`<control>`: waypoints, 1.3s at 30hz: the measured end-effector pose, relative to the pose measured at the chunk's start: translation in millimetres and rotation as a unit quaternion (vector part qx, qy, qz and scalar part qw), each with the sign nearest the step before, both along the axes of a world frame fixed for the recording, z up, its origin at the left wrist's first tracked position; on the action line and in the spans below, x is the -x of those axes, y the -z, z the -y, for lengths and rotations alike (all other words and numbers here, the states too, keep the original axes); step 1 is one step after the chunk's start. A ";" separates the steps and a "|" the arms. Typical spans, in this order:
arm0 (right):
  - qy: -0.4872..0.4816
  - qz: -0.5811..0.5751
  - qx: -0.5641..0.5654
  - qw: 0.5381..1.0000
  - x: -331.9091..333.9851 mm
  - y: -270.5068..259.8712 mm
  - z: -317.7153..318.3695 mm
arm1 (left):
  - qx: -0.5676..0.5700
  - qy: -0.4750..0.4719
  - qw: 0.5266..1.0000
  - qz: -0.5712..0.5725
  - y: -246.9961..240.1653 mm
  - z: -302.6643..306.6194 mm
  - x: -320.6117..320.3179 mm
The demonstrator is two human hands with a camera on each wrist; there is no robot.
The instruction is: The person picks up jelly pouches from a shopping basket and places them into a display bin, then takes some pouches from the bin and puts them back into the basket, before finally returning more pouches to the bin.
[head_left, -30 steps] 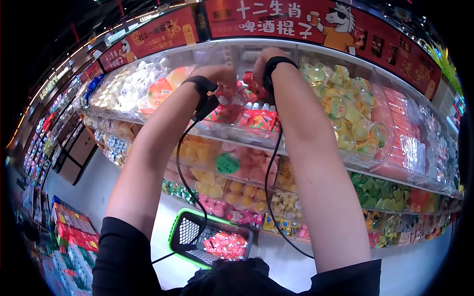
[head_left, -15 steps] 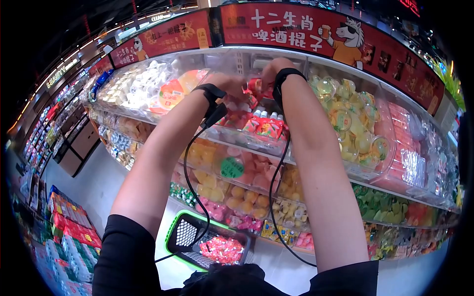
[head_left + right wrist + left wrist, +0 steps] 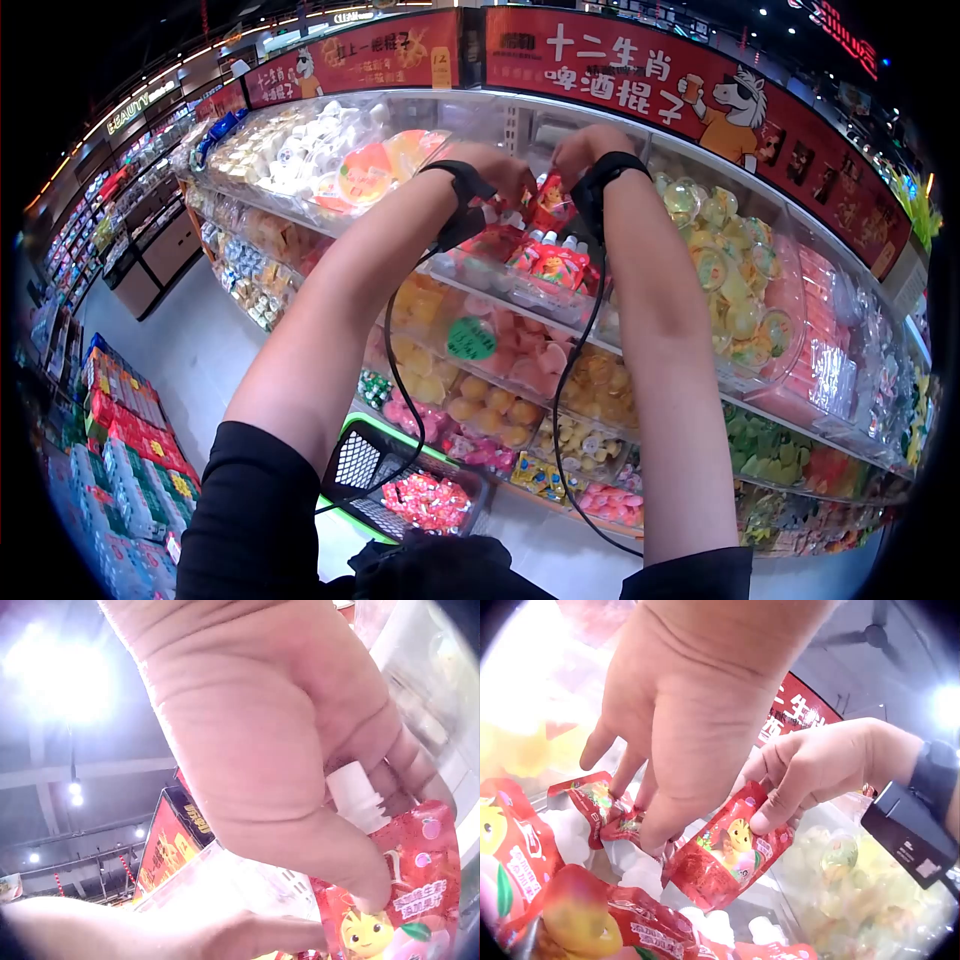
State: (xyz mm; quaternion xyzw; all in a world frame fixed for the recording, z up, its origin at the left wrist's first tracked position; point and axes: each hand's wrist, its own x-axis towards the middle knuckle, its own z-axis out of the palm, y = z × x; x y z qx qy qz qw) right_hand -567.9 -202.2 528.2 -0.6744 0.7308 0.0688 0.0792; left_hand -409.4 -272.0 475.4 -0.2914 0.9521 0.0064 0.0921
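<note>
My right hand (image 3: 588, 152) pinches a red spouted drink pouch (image 3: 735, 851), its thumb on the printed front. The pouch's white cap (image 3: 356, 791) shows beneath the palm in the right wrist view. Just to the left, my left hand (image 3: 694, 712) reaches down with thumb and fingers about another red spouted pouch (image 3: 592, 801), partly hidden by the fingers. More red pouches (image 3: 552, 262) with white caps lie in the clear bin below both hands, some large in the left wrist view, such as a pouch (image 3: 637, 922) at the bottom.
White-lidded cups (image 3: 330, 135) fill the bin on the left, yellow-green jelly cups (image 3: 725, 260) the one on the right. Clear bin walls and lower shelves (image 3: 500, 350) surround the work. A green-rimmed black basket (image 3: 350, 455) on the floor holds red packets. Black cables (image 3: 400, 380) hang from both wrists.
The head view has swung so that shelf and hands sit further right. The red pouch at my right hand now shows its front more plainly. Both hands stay over the same bin.
</note>
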 end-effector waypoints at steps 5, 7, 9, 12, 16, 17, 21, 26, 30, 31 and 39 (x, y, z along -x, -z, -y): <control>0.075 0.051 0.064 0.994 -6.4 -2.6 -14.8 | 0.032 0.034 0.999 0.010 0.8 8.5 5.3; 0.068 0.064 0.136 0.986 -6.7 -2.4 -21.9 | 0.026 0.034 0.999 -0.001 7.1 17.5 5.6; 0.065 0.102 0.182 0.976 0.3 3.9 -5.5 | 0.021 0.019 0.999 -0.016 1.8 4.7 2.4; 0.087 0.098 0.195 0.972 -3.4 0.4 -14.7 | 0.036 0.016 0.999 -0.027 1.7 2.5 3.4; 0.044 0.177 0.125 0.975 0.9 3.4 2.1 | 0.038 0.046 0.998 -0.038 8.5 15.7 4.4; 0.042 0.246 0.083 0.965 5.0 7.0 12.5 | 0.042 0.034 0.998 -0.030 10.4 19.5 5.7; 0.012 0.195 0.014 0.981 5.6 4.4 17.5 | -0.007 0.016 1.000 -0.009 7.6 22.0 6.7; 0.059 0.026 0.129 0.989 -10.8 -4.3 -26.1 | 0.007 0.060 0.998 -0.035 -0.9 8.1 -4.1; 0.084 0.065 0.110 0.988 -4.2 3.2 -7.5 | -0.007 0.056 0.998 -0.021 -3.2 8.9 -3.4; 0.090 0.062 0.108 0.988 -0.8 7.7 -1.2 | -0.007 0.061 0.998 -0.014 2.0 18.3 -1.3; 0.081 -0.012 0.149 0.985 8.0 22.4 15.9 | 0.039 -0.008 0.999 -0.026 -8.9 -5.4 -5.3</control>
